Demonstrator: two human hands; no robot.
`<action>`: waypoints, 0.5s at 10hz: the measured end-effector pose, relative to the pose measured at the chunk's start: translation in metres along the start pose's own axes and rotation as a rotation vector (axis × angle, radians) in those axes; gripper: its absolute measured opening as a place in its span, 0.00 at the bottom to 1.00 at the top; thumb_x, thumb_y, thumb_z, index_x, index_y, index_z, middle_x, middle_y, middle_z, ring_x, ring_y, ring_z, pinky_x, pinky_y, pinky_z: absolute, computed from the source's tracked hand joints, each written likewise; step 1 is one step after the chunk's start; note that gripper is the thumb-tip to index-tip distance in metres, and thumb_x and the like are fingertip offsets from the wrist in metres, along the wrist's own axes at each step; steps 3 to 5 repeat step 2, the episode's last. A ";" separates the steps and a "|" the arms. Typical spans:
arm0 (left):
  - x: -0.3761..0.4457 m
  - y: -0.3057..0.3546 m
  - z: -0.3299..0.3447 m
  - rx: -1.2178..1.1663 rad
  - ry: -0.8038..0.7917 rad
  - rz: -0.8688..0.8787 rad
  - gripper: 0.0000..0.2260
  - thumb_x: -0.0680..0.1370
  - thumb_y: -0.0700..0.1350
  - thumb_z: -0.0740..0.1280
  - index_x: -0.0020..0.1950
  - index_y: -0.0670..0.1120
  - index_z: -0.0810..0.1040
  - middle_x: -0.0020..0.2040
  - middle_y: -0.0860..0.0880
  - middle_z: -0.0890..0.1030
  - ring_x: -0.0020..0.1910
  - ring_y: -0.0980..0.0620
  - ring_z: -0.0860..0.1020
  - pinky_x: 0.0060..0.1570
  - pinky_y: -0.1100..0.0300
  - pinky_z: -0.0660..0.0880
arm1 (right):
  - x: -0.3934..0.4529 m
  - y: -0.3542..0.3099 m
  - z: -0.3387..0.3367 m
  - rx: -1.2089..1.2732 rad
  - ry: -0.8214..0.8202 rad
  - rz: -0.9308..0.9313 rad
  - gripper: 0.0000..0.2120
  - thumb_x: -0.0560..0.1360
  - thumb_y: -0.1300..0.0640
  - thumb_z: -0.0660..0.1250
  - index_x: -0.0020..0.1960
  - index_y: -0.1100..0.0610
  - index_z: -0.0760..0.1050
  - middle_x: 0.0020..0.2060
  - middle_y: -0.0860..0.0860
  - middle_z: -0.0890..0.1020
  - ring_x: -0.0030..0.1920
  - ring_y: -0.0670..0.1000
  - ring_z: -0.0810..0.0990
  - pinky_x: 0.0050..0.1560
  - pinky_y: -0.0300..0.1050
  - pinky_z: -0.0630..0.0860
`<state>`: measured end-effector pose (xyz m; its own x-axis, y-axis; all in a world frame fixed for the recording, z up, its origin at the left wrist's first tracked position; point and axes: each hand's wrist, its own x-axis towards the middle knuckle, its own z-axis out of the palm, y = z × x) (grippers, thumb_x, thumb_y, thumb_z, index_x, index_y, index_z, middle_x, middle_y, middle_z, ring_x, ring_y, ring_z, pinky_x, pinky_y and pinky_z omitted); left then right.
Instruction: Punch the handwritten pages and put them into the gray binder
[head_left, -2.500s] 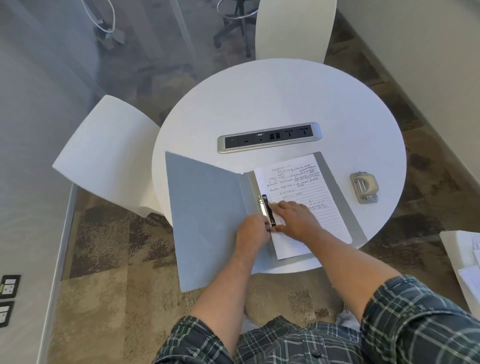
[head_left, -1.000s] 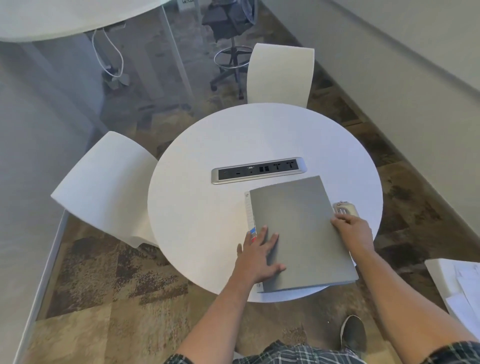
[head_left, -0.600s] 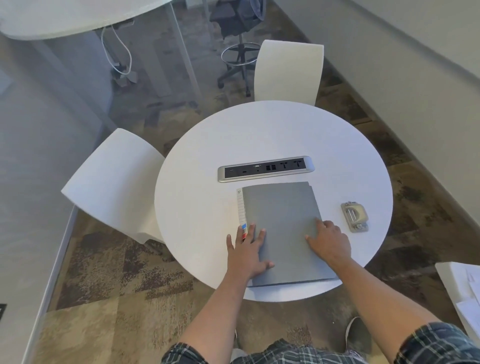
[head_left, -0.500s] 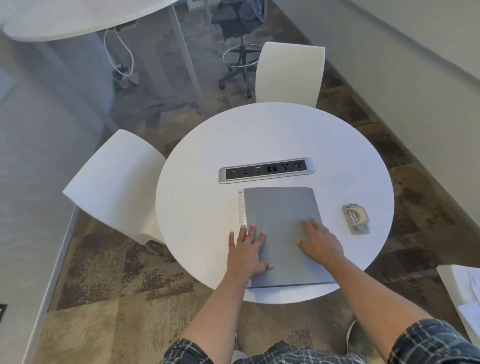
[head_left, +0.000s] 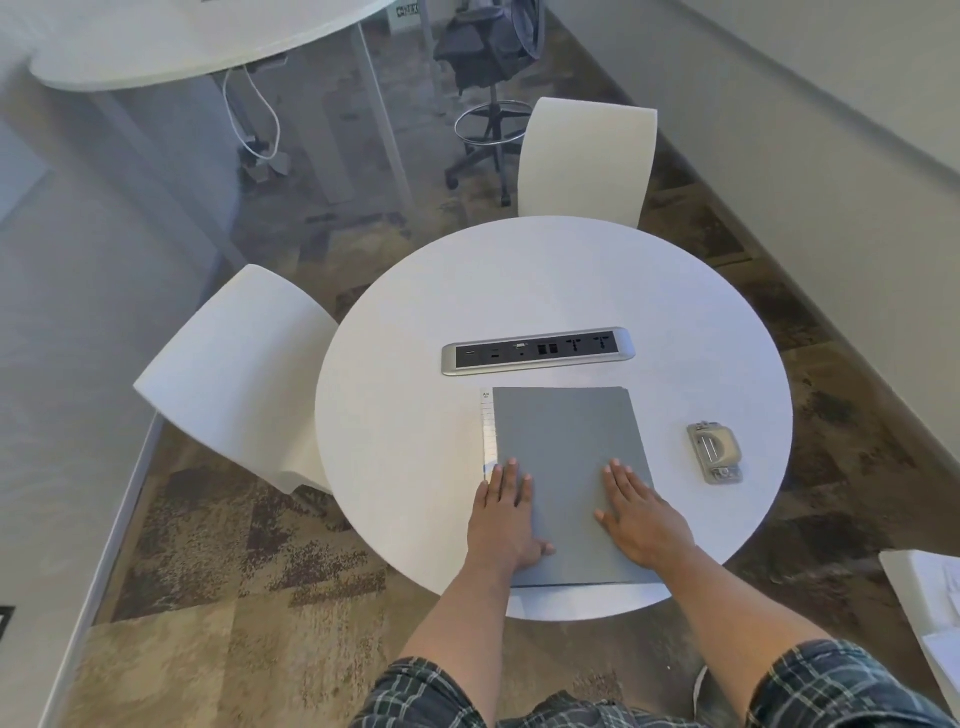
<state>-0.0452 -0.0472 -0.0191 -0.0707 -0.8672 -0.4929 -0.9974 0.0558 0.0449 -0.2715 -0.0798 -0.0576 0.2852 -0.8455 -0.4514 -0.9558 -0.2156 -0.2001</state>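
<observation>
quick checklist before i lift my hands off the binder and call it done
1. Binder shut and flat on the table: ok.
2. Left hand and right hand flat on the cover, gripping nothing: ok.
3. Pages held in the binder: cannot tell, the cover hides them.
4. Binder's near edge against the table rim: cannot tell whether it overhangs.
5. Punch clear of the binder, to its right: ok.
6. Power strip clear of the binder's far edge: ok.
</observation>
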 end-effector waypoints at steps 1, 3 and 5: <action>-0.002 -0.001 -0.018 -0.029 0.158 0.022 0.46 0.78 0.70 0.57 0.84 0.43 0.45 0.84 0.44 0.43 0.83 0.47 0.41 0.79 0.46 0.34 | -0.001 -0.001 -0.021 0.017 0.152 -0.052 0.36 0.84 0.37 0.45 0.84 0.56 0.41 0.84 0.49 0.43 0.84 0.49 0.44 0.82 0.45 0.45; 0.004 -0.006 -0.050 -0.030 0.440 0.041 0.40 0.80 0.66 0.52 0.84 0.41 0.48 0.84 0.45 0.45 0.83 0.48 0.43 0.79 0.48 0.36 | 0.008 -0.007 -0.064 -0.014 0.413 -0.137 0.39 0.81 0.34 0.42 0.85 0.56 0.48 0.83 0.49 0.47 0.83 0.51 0.52 0.81 0.45 0.45; 0.004 -0.006 -0.050 -0.030 0.440 0.041 0.40 0.80 0.66 0.52 0.84 0.41 0.48 0.84 0.45 0.45 0.83 0.48 0.43 0.79 0.48 0.36 | 0.008 -0.007 -0.064 -0.014 0.413 -0.137 0.39 0.81 0.34 0.42 0.85 0.56 0.48 0.83 0.49 0.47 0.83 0.51 0.52 0.81 0.45 0.45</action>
